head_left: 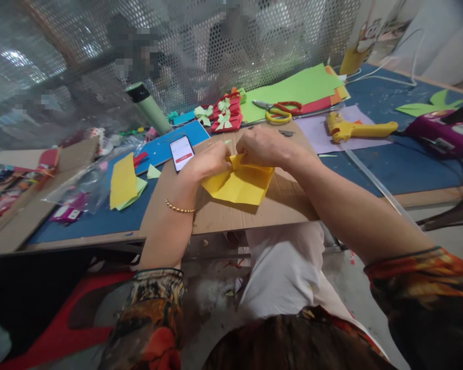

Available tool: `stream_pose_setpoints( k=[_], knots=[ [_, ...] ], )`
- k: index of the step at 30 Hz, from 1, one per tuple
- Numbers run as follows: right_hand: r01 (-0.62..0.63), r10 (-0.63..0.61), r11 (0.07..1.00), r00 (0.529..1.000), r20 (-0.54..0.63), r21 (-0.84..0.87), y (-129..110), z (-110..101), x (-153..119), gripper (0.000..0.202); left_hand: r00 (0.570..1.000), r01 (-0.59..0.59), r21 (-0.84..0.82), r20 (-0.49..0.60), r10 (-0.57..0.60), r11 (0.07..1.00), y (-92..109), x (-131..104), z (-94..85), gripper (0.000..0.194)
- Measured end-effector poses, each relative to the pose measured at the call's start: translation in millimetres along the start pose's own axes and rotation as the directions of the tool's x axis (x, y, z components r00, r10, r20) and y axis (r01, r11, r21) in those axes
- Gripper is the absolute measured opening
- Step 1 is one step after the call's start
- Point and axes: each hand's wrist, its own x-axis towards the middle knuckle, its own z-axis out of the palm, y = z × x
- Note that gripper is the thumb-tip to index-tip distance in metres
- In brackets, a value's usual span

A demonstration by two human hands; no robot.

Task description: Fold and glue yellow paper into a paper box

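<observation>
Both hands are on a folded yellow paper (pixel 244 185) above a brown cardboard sheet (pixel 224 218). My left hand (pixel 210 160) is closed on the paper's upper left part, its fingertips curled in. The upper edge is pinched by my right hand (pixel 259 146), its fingers bent and pressed together. Creases run across the paper, and its wide lower part spreads toward me. The fingertips nearly meet at the top of the paper. Just left of my left hand lies a phone (pixel 181 153) with a lit screen.
Behind the hands are scissors (pixel 280 110), red pieces with green bows (pixel 227 114) and green sheets (pixel 293 92). A yellow glue gun (pixel 357 128) lies to the right. A green bottle (pixel 149 109) and yellow paper (pixel 124 181) are on the left.
</observation>
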Motion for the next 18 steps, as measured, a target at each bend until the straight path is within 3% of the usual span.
stream_pose_setpoints(
  k=[7,18],
  knots=[
    [-0.016,0.016,1.000,1.000,0.021,-0.017,-4.3,1.2,1.3,0.037,0.992,0.042,0.028,-0.124,-0.038,0.999,-2.4,4.7,6.0,0.014],
    [-0.014,0.016,0.999,1.000,0.027,-0.052,-6.3,3.4,4.8,0.036,0.998,0.013,0.032,-0.069,-0.011,0.999,-2.0,2.9,4.1,0.009]
  ],
)
